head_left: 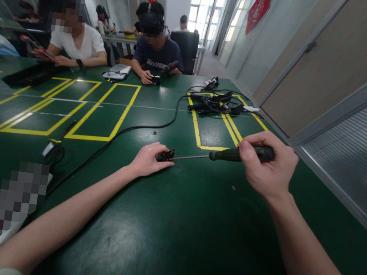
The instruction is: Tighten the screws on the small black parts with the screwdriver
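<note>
My right hand (pixel 269 164) is closed around the dark handle of a screwdriver (pixel 236 154), its thumb along the handle. The long metal shaft points left, and its tip meets a small black part (pixel 167 155) with a short round post on top. That part is pinched at the table surface by my left hand (pixel 149 159), whose fingers cover much of it, so its exact kind is hidden. Both hands are near the middle of the green table (pixel 143 223).
Black parts and cables (pixel 214 103) are heaped at the far right inside yellow tape (pixel 197 126). A black cable (pixel 129 128) crosses the table toward me. A small coiled cable (pixel 55 151) lies left. Across the table sit a person in dark blue (pixel 158 53) and one in white (pixel 84 40).
</note>
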`<state>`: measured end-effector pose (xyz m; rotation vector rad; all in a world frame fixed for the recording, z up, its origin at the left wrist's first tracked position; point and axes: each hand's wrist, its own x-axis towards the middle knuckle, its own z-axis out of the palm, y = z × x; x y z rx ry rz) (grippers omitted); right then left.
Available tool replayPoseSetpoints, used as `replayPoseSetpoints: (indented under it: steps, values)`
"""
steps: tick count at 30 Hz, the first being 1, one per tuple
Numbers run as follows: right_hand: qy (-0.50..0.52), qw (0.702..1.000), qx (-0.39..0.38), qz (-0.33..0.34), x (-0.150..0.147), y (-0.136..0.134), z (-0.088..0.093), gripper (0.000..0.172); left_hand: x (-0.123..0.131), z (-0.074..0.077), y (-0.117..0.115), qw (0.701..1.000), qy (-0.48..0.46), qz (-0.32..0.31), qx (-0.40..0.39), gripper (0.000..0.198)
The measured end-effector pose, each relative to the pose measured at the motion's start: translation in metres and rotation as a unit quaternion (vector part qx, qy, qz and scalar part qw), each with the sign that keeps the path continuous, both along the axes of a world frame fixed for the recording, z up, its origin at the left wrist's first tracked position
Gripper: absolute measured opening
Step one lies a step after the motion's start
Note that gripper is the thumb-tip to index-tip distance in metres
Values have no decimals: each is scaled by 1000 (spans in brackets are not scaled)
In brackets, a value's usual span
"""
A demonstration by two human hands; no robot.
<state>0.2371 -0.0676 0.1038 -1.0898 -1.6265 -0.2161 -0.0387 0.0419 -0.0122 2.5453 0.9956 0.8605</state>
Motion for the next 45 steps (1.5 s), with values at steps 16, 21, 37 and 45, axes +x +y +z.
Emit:
replayPoseSetpoints:
  steps: [16, 21, 37, 45]
  values:
    - [3, 1000, 5, -2, 2, -1, 1, 20, 0, 2, -1, 1000, -5, 1, -12, 29]
    - [18, 1000, 15, -4, 1, -2, -1, 18, 0, 2, -1, 1000, -7, 2, -9, 31]
    - [-24, 999, -3, 25, -7, 2, 12, 18, 1, 0, -2, 1000, 2, 2, 5, 31]
    - [-57, 994, -77, 59, -10, 7, 32, 18, 0, -1, -2, 1000, 2, -1, 9, 31]
